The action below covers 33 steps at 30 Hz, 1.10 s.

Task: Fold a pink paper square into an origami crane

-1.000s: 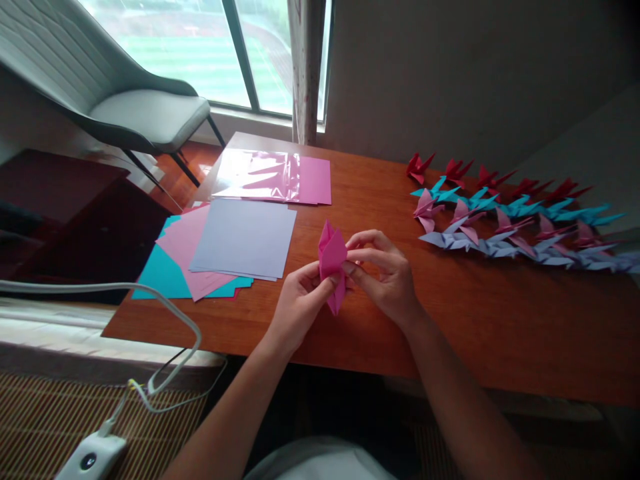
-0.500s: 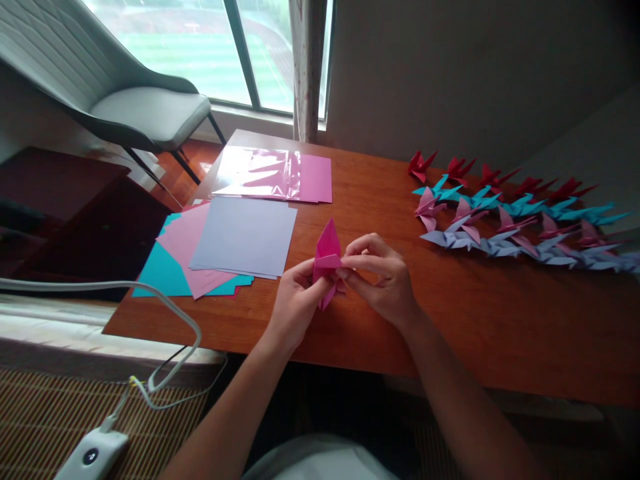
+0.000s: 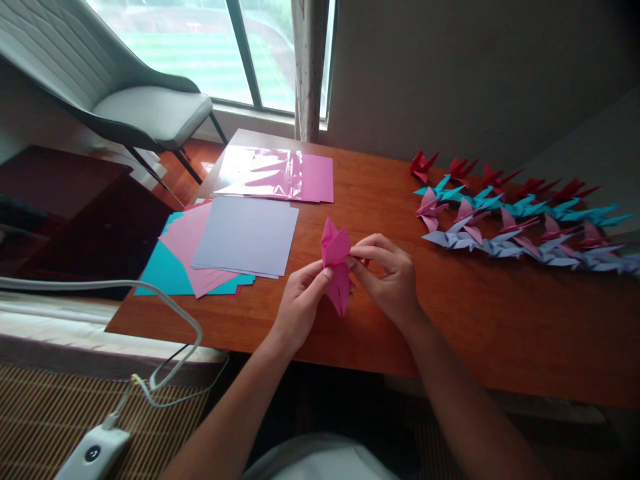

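A folded bright pink origami paper (image 3: 336, 248) is held above the near part of the table, one pointed end up and a split point hanging down. My left hand (image 3: 300, 297) pinches it at the middle from the left, thumb lying across the front. On the other side, the thumb and fingertips of my right hand (image 3: 387, 277) grip its right edge near the middle. Part of the paper behind the fingers is hidden.
Rows of red, blue, pink and lavender paper cranes (image 3: 500, 227) stand at the right of the wooden table (image 3: 475, 320). To the left lie lavender sheets (image 3: 245, 237), pink and blue sheets, and a plastic packet (image 3: 265, 173). A white cable (image 3: 185, 313) loops at the lower left.
The pink paper's upper flap has opened out into a broad face, where a narrow folded band showed before. Both hands keep their hold and have shifted slightly right.
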Tool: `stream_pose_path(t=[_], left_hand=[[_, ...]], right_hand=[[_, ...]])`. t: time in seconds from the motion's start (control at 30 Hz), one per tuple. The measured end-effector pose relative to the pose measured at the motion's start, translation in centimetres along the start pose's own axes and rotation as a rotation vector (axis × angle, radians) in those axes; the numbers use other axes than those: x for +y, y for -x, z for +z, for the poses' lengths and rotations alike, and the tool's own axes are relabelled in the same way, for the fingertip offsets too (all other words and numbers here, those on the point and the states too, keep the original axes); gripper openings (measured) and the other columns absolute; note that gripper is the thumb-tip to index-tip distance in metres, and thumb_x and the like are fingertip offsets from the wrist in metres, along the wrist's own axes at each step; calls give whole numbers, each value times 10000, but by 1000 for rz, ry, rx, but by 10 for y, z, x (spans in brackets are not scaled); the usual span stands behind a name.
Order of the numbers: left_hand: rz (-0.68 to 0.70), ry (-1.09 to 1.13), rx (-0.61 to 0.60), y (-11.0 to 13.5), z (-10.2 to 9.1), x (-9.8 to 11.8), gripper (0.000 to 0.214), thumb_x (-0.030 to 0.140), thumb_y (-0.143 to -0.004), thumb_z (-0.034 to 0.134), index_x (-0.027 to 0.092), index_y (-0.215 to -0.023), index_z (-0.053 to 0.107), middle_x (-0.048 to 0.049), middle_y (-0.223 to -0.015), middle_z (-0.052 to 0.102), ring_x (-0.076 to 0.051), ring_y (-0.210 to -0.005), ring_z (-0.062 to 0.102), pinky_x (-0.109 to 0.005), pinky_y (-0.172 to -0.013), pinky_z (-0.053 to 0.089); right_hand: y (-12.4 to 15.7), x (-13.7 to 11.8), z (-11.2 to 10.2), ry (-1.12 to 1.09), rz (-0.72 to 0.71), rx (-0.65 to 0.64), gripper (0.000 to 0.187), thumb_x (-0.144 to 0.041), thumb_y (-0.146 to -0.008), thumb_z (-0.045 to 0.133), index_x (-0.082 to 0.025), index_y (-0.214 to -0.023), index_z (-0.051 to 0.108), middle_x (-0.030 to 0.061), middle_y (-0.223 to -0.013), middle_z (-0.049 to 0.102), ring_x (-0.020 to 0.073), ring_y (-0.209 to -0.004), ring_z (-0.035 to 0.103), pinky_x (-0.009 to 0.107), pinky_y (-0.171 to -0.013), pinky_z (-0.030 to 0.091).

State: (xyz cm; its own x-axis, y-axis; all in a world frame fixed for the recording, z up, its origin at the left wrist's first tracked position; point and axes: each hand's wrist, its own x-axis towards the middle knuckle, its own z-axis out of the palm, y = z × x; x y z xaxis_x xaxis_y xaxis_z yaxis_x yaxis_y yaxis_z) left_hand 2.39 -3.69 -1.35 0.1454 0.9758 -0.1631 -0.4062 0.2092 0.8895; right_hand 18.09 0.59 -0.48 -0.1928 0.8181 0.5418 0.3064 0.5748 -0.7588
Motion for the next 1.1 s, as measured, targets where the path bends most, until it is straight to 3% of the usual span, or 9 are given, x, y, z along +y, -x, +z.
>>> stream_pose_path(t=[0.43,0.73,0.9,1.1], left_hand=[[5,-53,-11,0,-1,-4,333,413,-946,596,149,-1072,756,-89,-934,762,-233,-819,704,-292,-717,517],[-14,-10,38,-3,-3,-3,329,414,-887,635,133,-985,775,-83,-832,769,-228,-751,704,-276,-634,530],[-12,-54,32,-2,-1,-3,330,426,-882,651,143,-1003,770,-68,-838,760,-217,-749,695,-277,-667,526],[-3,55,99,-3,-2,-2,212,354,-835,713,147,-819,761,-6,-683,677,-119,-601,573,-199,-559,437]], right_hand=[[-1,1,-1,-24,32,-5,94,-181,-888,665,-232,-887,744,19,-801,641,144,-704,596,297,-622,506],[1,-4,-2,25,-105,-16,143,-149,-866,683,-268,-912,747,24,-824,657,179,-779,614,352,-683,527],[2,-4,-1,13,-91,-6,196,-164,-856,710,-281,-1009,741,44,-921,661,194,-833,620,356,-675,541],[2,-6,-3,-38,-152,-107,225,-148,-869,697,-310,-1006,772,45,-948,676,193,-866,610,339,-658,522]])
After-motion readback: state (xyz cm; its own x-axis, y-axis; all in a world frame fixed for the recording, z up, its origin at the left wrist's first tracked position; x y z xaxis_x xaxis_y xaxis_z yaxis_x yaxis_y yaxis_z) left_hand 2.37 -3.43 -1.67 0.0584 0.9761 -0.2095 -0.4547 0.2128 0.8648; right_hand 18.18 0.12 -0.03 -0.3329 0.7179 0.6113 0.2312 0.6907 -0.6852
